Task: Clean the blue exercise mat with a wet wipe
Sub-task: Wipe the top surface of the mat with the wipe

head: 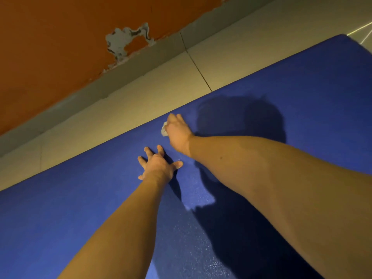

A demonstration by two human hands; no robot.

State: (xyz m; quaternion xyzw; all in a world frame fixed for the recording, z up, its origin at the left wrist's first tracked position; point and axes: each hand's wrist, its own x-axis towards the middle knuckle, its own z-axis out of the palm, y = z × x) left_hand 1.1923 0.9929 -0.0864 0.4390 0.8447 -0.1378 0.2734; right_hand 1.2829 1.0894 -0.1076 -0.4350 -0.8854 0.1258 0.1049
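Blue exercise mat (pixel 80 228) fills most of my feed, lying flat on a pale tiled floor (pixel 141 101) and running diagonally from lower left to upper right. Its far long edge sits parallel to a grey skirting strip (pixel 120 75). Above that rises an orange wall (pixel 60 47) with a patch of peeled paint (pixel 122 42) showing grey underneath. A dark grout line (pixel 198 70) crosses the tiles and meets the mat's edge.

From where I watch, both bare forearms reach forward over the mat. The left hand (pixel 159 165) is planted on the surface with its fingers spread and its thumb out to the side, holding nothing. The right hand (pixel 178 133) lies farther out, close to the mat's far edge, with its fingers curled round a crumpled white wet wipe (pixel 164 129). Only a small bunch of the wipe shows at the left side of the hand, down against the mat. The two hands are near each other but apart.

A heavy shadow (pixel 241 117) falls across the mat to the right of the right hand and under that forearm. The mat's texture glints with fine specks lower down.
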